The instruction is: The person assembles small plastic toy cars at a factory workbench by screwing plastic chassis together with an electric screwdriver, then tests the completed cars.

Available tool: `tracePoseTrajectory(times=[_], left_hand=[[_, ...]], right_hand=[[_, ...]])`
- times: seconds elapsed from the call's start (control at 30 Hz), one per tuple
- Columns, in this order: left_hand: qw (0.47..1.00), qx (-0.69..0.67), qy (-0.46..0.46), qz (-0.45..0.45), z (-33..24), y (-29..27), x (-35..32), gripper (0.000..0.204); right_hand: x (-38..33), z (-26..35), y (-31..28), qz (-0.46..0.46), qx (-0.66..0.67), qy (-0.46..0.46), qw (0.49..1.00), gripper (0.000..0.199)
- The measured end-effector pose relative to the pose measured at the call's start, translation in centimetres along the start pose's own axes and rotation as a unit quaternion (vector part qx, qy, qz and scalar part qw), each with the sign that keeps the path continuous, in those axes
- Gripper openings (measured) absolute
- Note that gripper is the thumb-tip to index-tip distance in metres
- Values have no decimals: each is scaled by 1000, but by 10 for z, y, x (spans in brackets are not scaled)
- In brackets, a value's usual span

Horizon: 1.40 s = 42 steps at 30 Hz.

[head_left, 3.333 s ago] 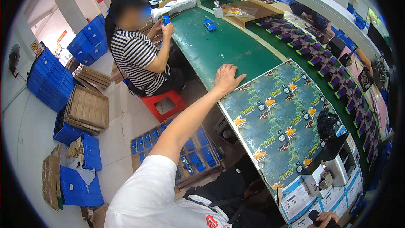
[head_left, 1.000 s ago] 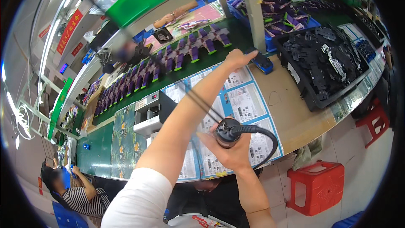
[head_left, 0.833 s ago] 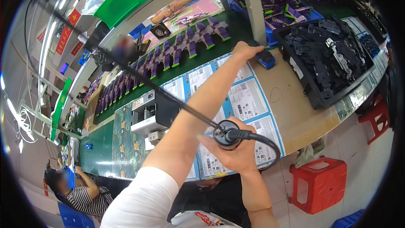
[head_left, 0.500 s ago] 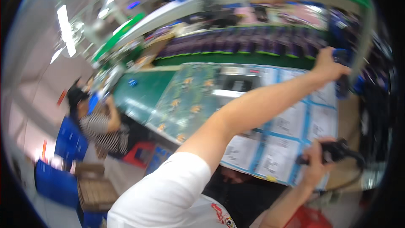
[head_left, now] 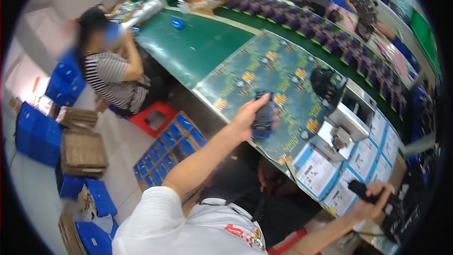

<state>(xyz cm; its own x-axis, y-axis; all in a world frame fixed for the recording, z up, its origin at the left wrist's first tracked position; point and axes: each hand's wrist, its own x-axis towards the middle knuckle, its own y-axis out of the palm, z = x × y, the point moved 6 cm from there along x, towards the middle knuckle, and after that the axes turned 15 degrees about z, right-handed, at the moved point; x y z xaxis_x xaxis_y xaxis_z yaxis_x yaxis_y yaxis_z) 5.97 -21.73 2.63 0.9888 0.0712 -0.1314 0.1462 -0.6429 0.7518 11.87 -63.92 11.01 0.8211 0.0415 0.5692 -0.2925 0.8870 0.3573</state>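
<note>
My left hand (head_left: 246, 117) is closed around a flat black piece with a blue edge (head_left: 263, 118), held over the near edge of a patterned mat (head_left: 264, 75). My right hand (head_left: 376, 197) is wrapped around a black hand tool (head_left: 359, 188), low at the right, beside white printed sheets (head_left: 340, 197) with blue borders. In the earlier frame a cord shows at this tool; its exact kind I cannot make out. Between my hands, farther back, stands a silver metal fixture (head_left: 339, 134) on the bench.
A row of dark purple pieces with green tips (head_left: 321, 38) lines the back. A black bundle (head_left: 325, 81) lies by the fixture. At the left sits a person in stripes (head_left: 113, 73) on a red stool (head_left: 155, 117). Blue bins (head_left: 35, 132) and a partitioned tray (head_left: 165, 153) are below.
My left hand has come from the far right back to the mat's near edge, holding the black piece. The view has turned left. My right hand still grips the tool.
</note>
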Motion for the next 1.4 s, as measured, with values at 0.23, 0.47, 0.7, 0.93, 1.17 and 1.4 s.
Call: tracePoseTrajectory(times=[0.23,0.47,0.7,0.93,1.17,1.4], left_hand=[[999,20,-30,12,19,-7,-2,37],[988,142,28,55,28,-1,-7,33],[982,171,41,65,29,1,-12,29],[979,185,35,74,33,6,-11,31],[989,143,23,19,26,-2,-14,37],[986,144,41,71,30,4,-15,32]], right_hand=[[-3,-29,51,2,-97,-1,995,8],[-9,-32,56,-31,-125,1,992,9],[-9,-35,61,-29,-132,2,991,11],[-7,-34,57,-30,-131,3,991,10],[-8,-37,54,-18,-156,13,987,10],[-9,-39,38,-17,-137,11,990,10]])
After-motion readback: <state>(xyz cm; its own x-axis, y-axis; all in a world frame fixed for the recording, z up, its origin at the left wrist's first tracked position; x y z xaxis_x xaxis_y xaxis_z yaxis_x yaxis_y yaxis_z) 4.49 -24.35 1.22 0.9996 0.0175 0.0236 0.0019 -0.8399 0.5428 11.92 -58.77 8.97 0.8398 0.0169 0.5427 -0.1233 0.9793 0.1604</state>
